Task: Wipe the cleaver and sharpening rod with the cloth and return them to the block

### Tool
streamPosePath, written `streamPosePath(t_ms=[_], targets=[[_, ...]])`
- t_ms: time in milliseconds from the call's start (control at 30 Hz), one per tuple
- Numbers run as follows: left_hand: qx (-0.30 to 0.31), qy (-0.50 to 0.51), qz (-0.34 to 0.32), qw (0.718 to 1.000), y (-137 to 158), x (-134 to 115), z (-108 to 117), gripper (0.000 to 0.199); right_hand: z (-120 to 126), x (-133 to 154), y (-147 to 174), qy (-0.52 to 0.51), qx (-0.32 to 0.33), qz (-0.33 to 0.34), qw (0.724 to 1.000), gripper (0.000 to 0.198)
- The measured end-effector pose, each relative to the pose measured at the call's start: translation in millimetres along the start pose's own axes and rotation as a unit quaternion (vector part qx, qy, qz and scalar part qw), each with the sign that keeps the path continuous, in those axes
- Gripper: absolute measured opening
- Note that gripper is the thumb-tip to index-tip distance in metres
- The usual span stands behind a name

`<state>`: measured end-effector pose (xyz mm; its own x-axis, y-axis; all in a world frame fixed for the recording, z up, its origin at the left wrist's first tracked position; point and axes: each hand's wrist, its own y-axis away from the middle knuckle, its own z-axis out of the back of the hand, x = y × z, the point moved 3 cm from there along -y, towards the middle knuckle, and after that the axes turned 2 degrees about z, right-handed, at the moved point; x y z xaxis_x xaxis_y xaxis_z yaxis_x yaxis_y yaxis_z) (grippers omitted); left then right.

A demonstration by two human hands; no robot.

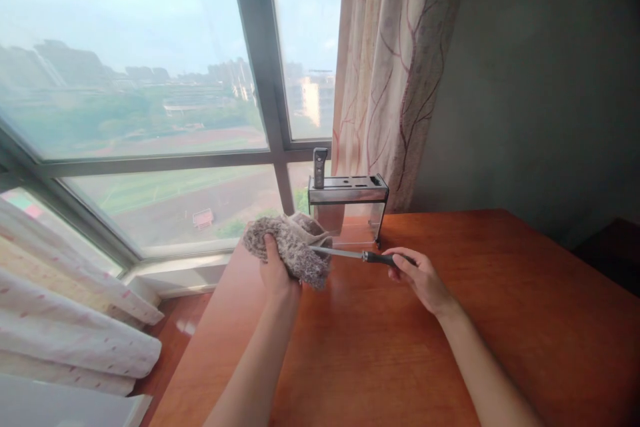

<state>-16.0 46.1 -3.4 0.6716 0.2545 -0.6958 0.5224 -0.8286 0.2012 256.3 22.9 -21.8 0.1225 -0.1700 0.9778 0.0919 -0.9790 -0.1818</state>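
My left hand (275, 270) clamps the soft cloth (295, 250) round the blade; my right (417, 277) grips the knife (360, 255) handle (slippery, sharp steel) near the bench's far edge.

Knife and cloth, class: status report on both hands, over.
Left hand gripping grey cloth, wrapped round the knife blade. Right hand holding the knife handle. Knife rack just behind on the wooden table, one handle standing in it.
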Motion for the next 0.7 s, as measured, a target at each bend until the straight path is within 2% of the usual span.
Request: streamPosePath(t_ms=[67,133,300,400,567,700], targets=[[0.046,0.057,0.046,0.996,-6,-2,-1,0.050,-12,-2,2,0.029,0.063,-0.011,0.998,0.029],[0.092,0.093,0.079,0.988,-8,-3,-3,0.048,-23,-6,3,0.053,0.099,-0.012,0.994,0.031],[0.076,0.110,0.131,0.982,1,10,-5,0.040,-49,-23,8,0.098,0.154,-0.024,0.983,0.038],[0.094,0.091,0.159,0.979,11,25,-7,0.037,-60,-30,12,0.105,0.171,-0.017,0.980,0.040],[0.113,0.068,0.137,0.982,20,36,-9,0.029,-58,-24,11,0.144,0.134,0.015,0.980,0.037],[0.083,0.045,0.080,0.992,11,28,-4,0.031,-56,-16,11,0.137,0.159,0.018,0.978,0.035]])
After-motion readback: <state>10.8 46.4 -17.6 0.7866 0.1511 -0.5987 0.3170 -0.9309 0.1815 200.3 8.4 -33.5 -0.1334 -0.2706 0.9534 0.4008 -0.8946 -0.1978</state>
